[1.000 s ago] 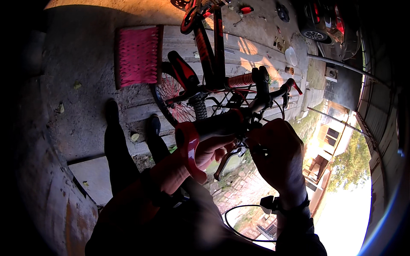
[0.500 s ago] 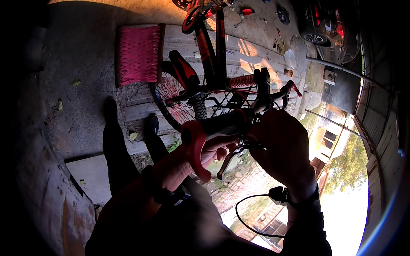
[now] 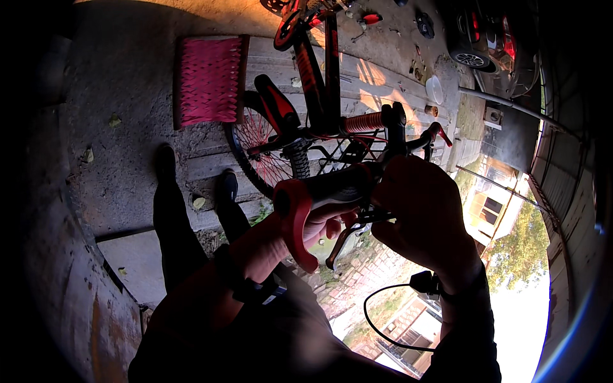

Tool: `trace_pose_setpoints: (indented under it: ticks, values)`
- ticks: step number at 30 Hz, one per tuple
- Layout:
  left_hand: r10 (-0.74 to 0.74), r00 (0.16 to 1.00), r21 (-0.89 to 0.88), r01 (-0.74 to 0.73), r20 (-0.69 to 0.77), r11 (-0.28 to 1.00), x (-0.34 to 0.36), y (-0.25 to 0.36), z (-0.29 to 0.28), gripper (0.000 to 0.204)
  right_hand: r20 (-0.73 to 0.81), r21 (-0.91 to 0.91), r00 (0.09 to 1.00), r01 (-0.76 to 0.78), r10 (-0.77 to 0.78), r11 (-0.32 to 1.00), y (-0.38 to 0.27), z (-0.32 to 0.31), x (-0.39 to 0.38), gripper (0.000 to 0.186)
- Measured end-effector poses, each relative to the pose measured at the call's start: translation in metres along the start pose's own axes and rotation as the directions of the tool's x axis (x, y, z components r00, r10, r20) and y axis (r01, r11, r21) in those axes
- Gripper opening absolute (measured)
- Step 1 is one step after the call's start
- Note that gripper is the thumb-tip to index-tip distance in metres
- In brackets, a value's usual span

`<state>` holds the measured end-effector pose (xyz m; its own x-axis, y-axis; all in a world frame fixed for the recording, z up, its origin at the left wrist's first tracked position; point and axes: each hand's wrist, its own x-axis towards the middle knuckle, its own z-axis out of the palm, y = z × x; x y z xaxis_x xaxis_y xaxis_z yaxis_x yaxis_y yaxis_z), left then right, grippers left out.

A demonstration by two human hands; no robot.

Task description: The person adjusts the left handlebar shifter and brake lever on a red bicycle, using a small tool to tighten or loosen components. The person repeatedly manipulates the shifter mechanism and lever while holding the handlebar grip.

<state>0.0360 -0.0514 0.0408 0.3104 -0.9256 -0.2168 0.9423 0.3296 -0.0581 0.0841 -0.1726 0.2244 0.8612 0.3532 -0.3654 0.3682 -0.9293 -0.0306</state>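
Observation:
A black and red bicycle (image 3: 313,76) stands in front of me. Its handlebar reaches toward me and ends in a black grip (image 3: 338,183) with a curved red bar end (image 3: 294,217). My left hand (image 3: 318,228) is closed around the grip from below, its fingers curled beside the brake lever (image 3: 345,246). At the inner end of the grip, by the lever's mount, my right hand (image 3: 424,214) is closed with its fingers bent in. The back of that hand and the dim light hide what its fingertips hold.
A stool with a pink woven seat (image 3: 207,80) stands at the upper left. Tools, including a red-handled one (image 3: 370,19), and a white tub (image 3: 434,89) lie on the ground farther off. A car (image 3: 479,38) is parked at the upper right. A cable (image 3: 370,319) loops by my right wrist.
My right hand has shifted slightly at the lever mount, its wrist moving a little to the right and the cable with it. My left hand keeps its hold.

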Motion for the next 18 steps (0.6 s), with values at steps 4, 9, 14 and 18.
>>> trace_pose_setpoints:
  ticks: [4, 9, 14, 18]
  values:
    - [-0.02, 0.998, -0.049, 0.017, -0.064, 0.999, -0.001, -0.012, -0.014, 0.013, 0.003, 0.018, 1.0, -0.015, 0.015, 1.0, 0.001, -0.001, 0.001, 0.011]
    - [-0.032, 0.999, -0.01, 0.033, 0.042, 0.999, 0.005, -0.008, 0.005, 0.016, 0.081, 0.145, 0.971, -0.235, 0.225, 0.961, -0.003, -0.026, -0.021, 0.018]
    - [0.043, 0.999, 0.063, -0.043, 0.008, 0.997, -0.005, 0.012, 0.007, 0.027, 0.041, 0.411, 0.972, -0.229, 0.233, 0.882, 0.006, -0.016, -0.037, 0.024]
    - [-0.009, 0.999, 0.128, 0.003, 0.051, 0.992, -0.004, 0.012, 0.0, 0.033, 0.063, 0.629, 0.875, -0.408, 0.479, 0.662, -0.004, -0.013, -0.067, 0.021]
